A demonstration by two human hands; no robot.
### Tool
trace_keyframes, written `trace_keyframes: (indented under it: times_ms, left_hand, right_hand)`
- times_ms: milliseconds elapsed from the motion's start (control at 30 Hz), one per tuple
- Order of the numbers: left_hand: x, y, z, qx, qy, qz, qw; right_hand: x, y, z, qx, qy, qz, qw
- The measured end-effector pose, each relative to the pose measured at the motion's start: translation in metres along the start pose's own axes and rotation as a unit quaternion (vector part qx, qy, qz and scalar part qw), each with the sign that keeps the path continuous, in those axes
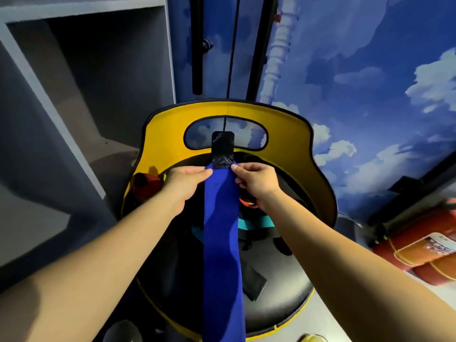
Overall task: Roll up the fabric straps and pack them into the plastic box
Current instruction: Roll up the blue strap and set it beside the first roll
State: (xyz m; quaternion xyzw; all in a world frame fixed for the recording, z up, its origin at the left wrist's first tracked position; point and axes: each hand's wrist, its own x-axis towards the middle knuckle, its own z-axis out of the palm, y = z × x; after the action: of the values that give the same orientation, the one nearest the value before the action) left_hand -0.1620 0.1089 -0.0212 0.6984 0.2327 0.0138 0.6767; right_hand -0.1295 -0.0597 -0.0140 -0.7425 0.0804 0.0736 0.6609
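A long blue fabric strap (222, 230) hangs down the middle of the view, ending at the top in a black hook-and-loop tab (222, 150). My left hand (183, 183) pinches the strap's upper left corner just below the tab. My right hand (256, 182) pinches the upper right corner. Both hold the strap up above a yellow-and-black chair (296, 149). On the chair's black seat lie other straps: a teal one (256, 222), a red-orange one (246, 202) and a black one (254, 280). No plastic box is in view.
A grey shelf unit (74, 95) stands at the left. A wall with a sky-and-cloud print (370, 82) fills the right. Red fire extinguishers (419, 248) lie at the lower right. A red object (146, 186) sits at the chair's left side.
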Motion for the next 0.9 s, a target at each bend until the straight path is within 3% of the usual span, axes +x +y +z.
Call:
trace_keyframes:
  times_ms: [267,433,633,767,900]
  left_hand:
    - [0.066,0.026,0.009,-0.048,0.046,0.010,0.998]
    - [0.085,0.034,0.014,-0.021,0.075,0.032,0.996]
    - [0.079,0.025,0.006,0.030,0.047,0.036,0.998]
    - [0.070,0.021,-0.003,0.014,0.034,0.045,0.998]
    - [0.055,0.021,-0.018,-0.002,0.029,0.044,0.999]
  right_hand:
    - [0.069,-0.022,0.031,0.006,0.032,-0.032,0.999]
    - [0.094,-0.030,0.040,-0.042,0.052,-0.063,0.996]
    - [0.075,-0.024,0.031,-0.125,0.024,-0.115,0.985]
    - [0.047,-0.014,0.016,-0.205,0.019,-0.201,0.958]
    - [0.024,0.004,-0.002,-0.316,-0.034,-0.269,0.909]
